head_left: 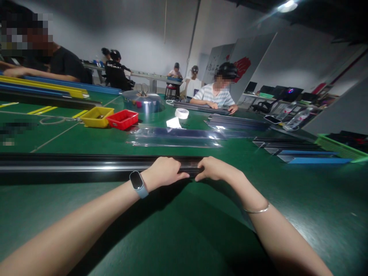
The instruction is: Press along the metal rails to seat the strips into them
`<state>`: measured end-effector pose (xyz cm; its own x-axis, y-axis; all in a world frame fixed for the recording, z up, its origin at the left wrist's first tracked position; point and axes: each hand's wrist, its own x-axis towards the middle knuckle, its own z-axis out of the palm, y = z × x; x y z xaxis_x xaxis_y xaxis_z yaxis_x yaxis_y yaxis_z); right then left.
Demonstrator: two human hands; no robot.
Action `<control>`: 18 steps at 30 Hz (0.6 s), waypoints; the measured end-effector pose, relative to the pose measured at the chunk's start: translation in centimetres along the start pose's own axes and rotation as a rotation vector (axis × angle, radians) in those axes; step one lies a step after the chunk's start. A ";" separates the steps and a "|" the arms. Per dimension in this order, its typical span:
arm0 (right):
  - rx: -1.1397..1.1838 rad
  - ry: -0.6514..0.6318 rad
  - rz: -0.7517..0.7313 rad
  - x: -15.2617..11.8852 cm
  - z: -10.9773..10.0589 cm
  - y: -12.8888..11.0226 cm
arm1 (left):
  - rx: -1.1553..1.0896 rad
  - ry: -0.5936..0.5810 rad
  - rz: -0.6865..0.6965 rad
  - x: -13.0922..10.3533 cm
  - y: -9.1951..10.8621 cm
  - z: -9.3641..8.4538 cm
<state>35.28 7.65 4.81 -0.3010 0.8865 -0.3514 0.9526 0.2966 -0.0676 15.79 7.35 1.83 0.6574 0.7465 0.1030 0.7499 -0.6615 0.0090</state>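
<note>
A long black profile strip [94,166] with a shiny lengthwise band lies across the green table in front of me, running out of view on the left. My left hand [165,170], with a watch on its wrist, is closed over the strip near its right end. At that end my right hand [212,168] pinches the strip with curled fingers and thumb. A small gap separates the two hands. The strip's tip and some fingertips are hidden behind the right hand. Just beyond lie clear plastic strips [175,138].
Past the plastic strips stand a yellow bin [97,119], a red bin [123,122], a tape roll [182,113] and a round film coil [143,102]. More profiles [301,149] and a green basket [339,147] lie right. Co-workers sit across and at left.
</note>
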 end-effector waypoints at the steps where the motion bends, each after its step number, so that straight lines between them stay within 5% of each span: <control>1: -0.005 -0.007 0.018 0.0 0.0 0.2 | -0.001 -0.009 -0.005 0.0 0.0 0.0; 12: 0.181 -0.211 -0.119 0.9 -0.1 3.1 | 0.019 0.003 0.034 0.3 -0.2 0.0; 18: 0.353 -0.219 -0.154 0.7 -0.4 3.5 | -0.008 -0.005 0.014 0.2 -0.3 0.1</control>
<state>38.43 9.47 4.69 -0.4601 0.7340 -0.4995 0.8658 0.2462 -0.4357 15.71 7.67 1.78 0.6683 0.7374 0.0985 0.7399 -0.6726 0.0155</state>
